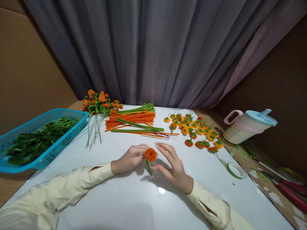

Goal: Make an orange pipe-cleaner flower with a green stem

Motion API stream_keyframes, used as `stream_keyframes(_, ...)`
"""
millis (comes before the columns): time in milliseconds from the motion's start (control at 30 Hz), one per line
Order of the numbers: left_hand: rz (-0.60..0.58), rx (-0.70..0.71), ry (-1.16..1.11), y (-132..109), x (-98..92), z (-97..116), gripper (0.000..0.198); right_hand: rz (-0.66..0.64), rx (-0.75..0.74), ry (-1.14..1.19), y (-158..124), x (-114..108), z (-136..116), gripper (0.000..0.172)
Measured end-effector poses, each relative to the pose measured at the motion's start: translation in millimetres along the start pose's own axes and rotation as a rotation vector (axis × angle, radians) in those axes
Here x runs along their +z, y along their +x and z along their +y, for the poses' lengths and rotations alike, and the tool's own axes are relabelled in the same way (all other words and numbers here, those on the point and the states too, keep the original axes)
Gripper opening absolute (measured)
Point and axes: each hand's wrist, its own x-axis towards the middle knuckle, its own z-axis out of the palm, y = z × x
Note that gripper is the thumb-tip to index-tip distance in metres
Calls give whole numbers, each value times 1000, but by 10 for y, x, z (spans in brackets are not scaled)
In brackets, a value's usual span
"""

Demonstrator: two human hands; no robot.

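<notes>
An orange pipe-cleaner flower [151,154] with a short green stem is between my hands, its round face turned toward me. My left hand [131,157] pinches it from the left side, fingers closed at the flower's edge. On the right, my right hand [173,164] has its thumb and fingers spread apart, close beside the petals with nothing gripped. Beyond the hands lie bundles of orange pipe cleaners [130,120] and green pipe cleaners [137,129]. Several finished flower heads [189,126] in orange and yellow are spread at the back right.
A blue basket [59,112] of green leaves [45,140] stands at left. Stemmed orange flowers [102,99] lie at the back. On the right are green tape [236,171], a tumbler [247,126] and red-handled pliers [290,191]. A grey curtain [153,51] hangs behind the white table [115,201].
</notes>
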Motion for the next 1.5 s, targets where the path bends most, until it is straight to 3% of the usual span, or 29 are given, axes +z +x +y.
stream_keyframes(100, -179, -74, -30, -48, 65, -46, 34, -116, 11, 85, -8, 16, -50, 53)
stream_keyframes(200, -275, -92, -28, -80, 96, -91, 30, -189, 57, 167, -20, 43, -80, 49)
stream_keyframes(400, -253, -55, 38, -104, 120, -113, 25, -233, 197, 347, -11, 68, -131, 47)
stream_keyframes(500, -280, -104, -40, -108, 141, -106, 23, -270, 265, 400, 5, 71, -161, 56)
stream_keyframes(633, -293, -152, -138, -112, 162, -114, 20, -255, 312, 419, 19, 84, -183, 40)
stream_keyframes(733, -294, -182, -184, -116, 173, -116, 20, -264, 348, 454, 21, 100, -185, 46)
stream_keyframes(833, -335, -163, -234, -115, 188, -98, 21, -305, 329, 477, 19, 119, -176, 54)
stream_keyframes(1067, -359, -122, -225, -124, 219, -110, 28, -353, 278, 455, 24, 137, -152, 43)
stream_keyframes(1233, -340, -208, -215, -131, 212, -201, 35, -331, 295, 438, 20, 133, -132, 41)
stream_keyframes(1333, -342, -301, -313, -102, 165, -195, 34, -305, 329, 451, 12, 130, -120, 54)
stream_keyframes(1433, -429, -409, -433, -60, 88, -159, 31, -335, 317, 477, 13, 124, -118, 71)
stream_keyframes(1500, -491, -466, -502, -37, 42, -149, 30, -355, 256, 488, 18, 124, -122, 72)
